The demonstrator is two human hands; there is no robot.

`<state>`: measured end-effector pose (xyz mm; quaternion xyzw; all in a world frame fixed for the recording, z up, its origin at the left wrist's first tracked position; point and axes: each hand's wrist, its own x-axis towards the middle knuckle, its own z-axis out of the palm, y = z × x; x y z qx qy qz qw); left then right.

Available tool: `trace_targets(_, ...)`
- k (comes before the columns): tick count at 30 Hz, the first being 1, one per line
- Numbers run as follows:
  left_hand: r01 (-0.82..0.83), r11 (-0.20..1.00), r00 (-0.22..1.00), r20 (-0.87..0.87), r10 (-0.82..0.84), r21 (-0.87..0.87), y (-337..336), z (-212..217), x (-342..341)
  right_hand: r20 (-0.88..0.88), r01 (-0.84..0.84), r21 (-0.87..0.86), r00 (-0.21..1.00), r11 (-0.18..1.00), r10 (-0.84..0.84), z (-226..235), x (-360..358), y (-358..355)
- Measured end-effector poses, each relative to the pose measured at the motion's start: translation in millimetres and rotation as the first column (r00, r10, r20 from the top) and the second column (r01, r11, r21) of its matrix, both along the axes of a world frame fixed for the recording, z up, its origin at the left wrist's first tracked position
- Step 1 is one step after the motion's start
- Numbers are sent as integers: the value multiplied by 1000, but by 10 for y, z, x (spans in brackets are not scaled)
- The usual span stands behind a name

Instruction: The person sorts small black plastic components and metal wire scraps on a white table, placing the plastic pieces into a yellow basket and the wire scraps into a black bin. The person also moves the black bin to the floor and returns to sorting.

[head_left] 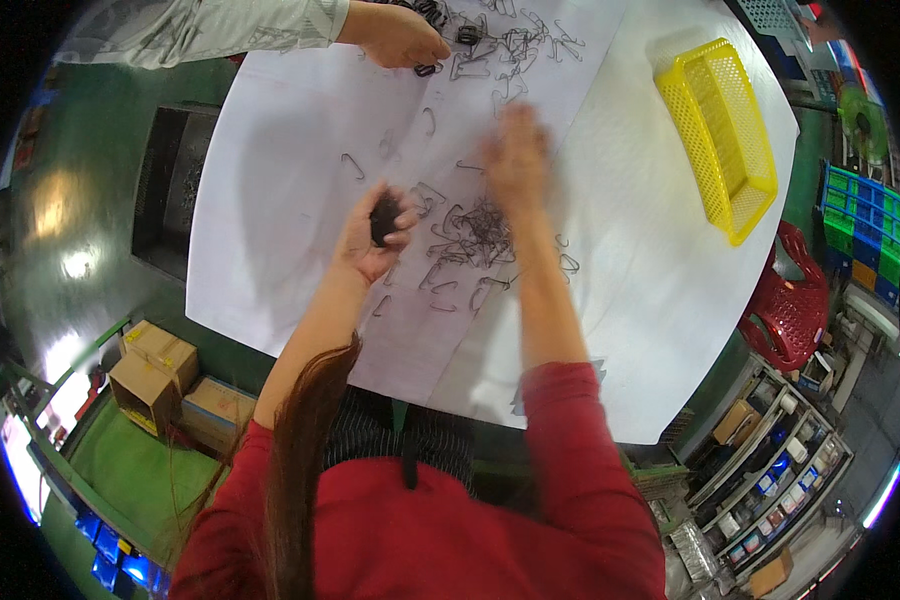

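Note:
My left hand [368, 240] is closed around a small black bundle [384, 218]; whether it is made of stacked wire pieces I cannot tell. Smeared by motion, my right hand [518, 165] reaches over the white table, and its fingers cannot be made out. Between my two forearms lies a loose pile of thin, dark, bent wire pieces [478, 232]. A few single ones are scattered around it, some close to my left hand. More of these wire pieces [518, 45] lie at the far side of the table.
A co-worker's hand [395, 38] reaches in from the far left beside some black pieces. To the right on the white table [630, 300] stands a yellow perforated basket [722, 150]. A dark tray [160, 200] is off the left edge, a red chair [788, 300] off the right.

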<state>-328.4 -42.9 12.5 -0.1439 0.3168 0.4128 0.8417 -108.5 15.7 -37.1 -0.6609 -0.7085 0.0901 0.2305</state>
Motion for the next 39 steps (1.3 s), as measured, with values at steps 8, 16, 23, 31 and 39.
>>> trace_targets(8, -70, 996, 985, -155, 78, 56, 55, 242, -833, 13, 81, 52, 997, 995, -82, 422, -200, -867)
trace_targets(16, -204, 978, 961, -183, 208, 39, -27, 102, -1397, 69, 537, -49, 843, 842, -533, 149, 65, -1445)
trace_targets(23, -219, 975, 953, -207, 219, 23, -104, -1, -1407, -227, -97, -81, 971, 992, 77, 322, -1569, -773)
trace_targets(31, -362, 932, 904, -241, 353, 6, -212, 145, -1808, 32, 103, -174, 995, 979, -99, 409, -843, -2071)
trace_targets(39, -470, 882, 858, -239, 455, -7, -455, 80, -2102, 53, -156, -183, 984, 971, 168, 309, -1820, -1072)
